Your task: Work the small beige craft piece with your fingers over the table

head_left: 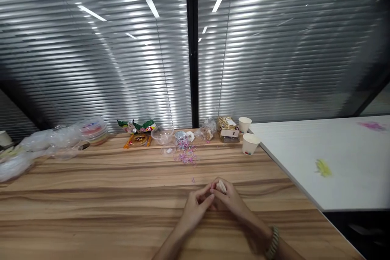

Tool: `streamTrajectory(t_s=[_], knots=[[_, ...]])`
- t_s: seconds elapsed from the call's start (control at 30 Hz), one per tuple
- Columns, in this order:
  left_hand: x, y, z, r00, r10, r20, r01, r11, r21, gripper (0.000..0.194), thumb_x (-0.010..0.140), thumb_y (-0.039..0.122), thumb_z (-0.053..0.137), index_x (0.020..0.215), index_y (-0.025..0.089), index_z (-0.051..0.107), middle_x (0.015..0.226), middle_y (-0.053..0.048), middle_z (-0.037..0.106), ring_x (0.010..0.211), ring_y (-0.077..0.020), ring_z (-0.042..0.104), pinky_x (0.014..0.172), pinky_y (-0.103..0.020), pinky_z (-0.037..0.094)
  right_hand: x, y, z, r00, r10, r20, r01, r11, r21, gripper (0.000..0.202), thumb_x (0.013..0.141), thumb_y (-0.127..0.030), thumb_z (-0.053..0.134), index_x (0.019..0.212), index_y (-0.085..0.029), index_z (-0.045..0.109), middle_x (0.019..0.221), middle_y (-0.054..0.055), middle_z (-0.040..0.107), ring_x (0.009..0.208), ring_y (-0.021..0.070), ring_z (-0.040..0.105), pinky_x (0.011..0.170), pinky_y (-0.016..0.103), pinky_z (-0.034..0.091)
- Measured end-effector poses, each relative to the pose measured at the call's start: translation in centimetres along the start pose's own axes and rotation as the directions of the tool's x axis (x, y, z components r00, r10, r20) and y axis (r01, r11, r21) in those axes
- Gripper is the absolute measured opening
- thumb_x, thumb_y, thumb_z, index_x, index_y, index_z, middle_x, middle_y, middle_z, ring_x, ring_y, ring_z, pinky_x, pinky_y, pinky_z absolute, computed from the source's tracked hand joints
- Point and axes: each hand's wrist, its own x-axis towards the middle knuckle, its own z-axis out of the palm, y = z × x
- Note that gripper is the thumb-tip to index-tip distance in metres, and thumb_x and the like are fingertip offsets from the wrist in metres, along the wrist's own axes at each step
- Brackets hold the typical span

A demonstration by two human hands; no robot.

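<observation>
My left hand and my right hand meet above the wooden table, their fingertips pinched together. Between the tips there may be something tiny and pinkish, too small to name. A small pale, cream-coloured piece is tucked in the fingers of my right hand; its kind does not show. Just beyond the hands lies a single small pink-purple piece. Farther back, a loose pile of similar pink and purple bits spreads in front of a small silvery cup.
Along the back edge stand a clear bowl, green snack packets, a gold box and two paper cups, the nearer cup at right. Plastic-wrapped tubs sit far left. A white table adjoins on the right.
</observation>
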Motion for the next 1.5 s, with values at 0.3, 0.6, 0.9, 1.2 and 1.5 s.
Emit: streamTrajectory(t_s=[0.3,0.6,0.9,1.2,1.5], knots=[[-0.2,-0.4,0.3,0.999,-0.008,0.034,0.006,0.997,0.075,0.065,0.071,0.044,0.061,0.125,0.012,0.045,0.056,-0.003,0.064,0.054,-0.0150,0.058,0.060,-0.026,0.042,0.1,-0.1,0.0,0.999,0.046,0.005,-0.046,0.999,0.011,0.024,0.069,-0.037,0.061,0.066,-0.017,0.048,0.061,-0.001,0.049,0.059,0.0124,0.044,0.057,0.024,0.034],[0.0,-0.7,0.2,0.992,-0.004,0.123,0.008,1.000,-0.028,0.067,0.068,0.044,0.064,0.124,0.014,0.046,0.072,-0.006,0.067,0.057,-0.0157,0.060,0.061,-0.027,0.044,0.2,0.9,-0.3,0.999,0.034,0.029,-0.035,0.999,0.031,0.024,0.069,-0.036,0.061,0.065,-0.017,0.047,0.059,-0.002,0.047,0.058,0.0119,0.042,0.056,0.024,0.033],[-0.1,1.0,-1.3,0.944,-0.046,0.327,0.081,0.992,-0.093,0.054,0.072,0.042,0.060,0.120,0.018,0.052,0.091,-0.009,0.067,0.065,-0.0180,0.064,0.069,-0.031,0.046,-0.5,-1.3,-0.3,0.987,0.144,0.075,-0.156,0.968,0.195,0.023,0.064,-0.032,0.065,0.065,-0.017,0.047,0.050,-0.007,0.038,0.044,0.0061,0.030,0.042,0.019,0.022],[-0.4,0.8,-1.7,0.962,-0.076,0.263,0.121,0.980,-0.158,0.044,0.072,0.045,0.060,0.100,0.011,0.065,0.085,-0.012,0.068,0.062,-0.0199,0.065,0.068,-0.032,0.048,-0.7,-0.2,1.2,0.974,0.221,0.042,-0.223,0.918,0.328,0.030,0.061,-0.037,0.067,0.065,-0.017,0.045,0.046,-0.010,0.031,0.037,0.0028,0.021,0.036,0.018,0.013],[-0.2,1.0,-0.7,0.986,0.004,0.164,0.013,0.995,-0.102,0.052,0.071,0.052,0.057,0.100,0.010,0.066,0.078,-0.012,0.068,0.053,-0.0160,0.062,0.054,-0.024,0.047,-0.5,0.6,1.8,0.972,0.233,0.027,-0.219,0.860,0.460,0.031,0.062,-0.038,0.067,0.062,-0.018,0.044,0.040,-0.011,0.026,0.035,0.0024,0.018,0.035,0.017,0.012]])
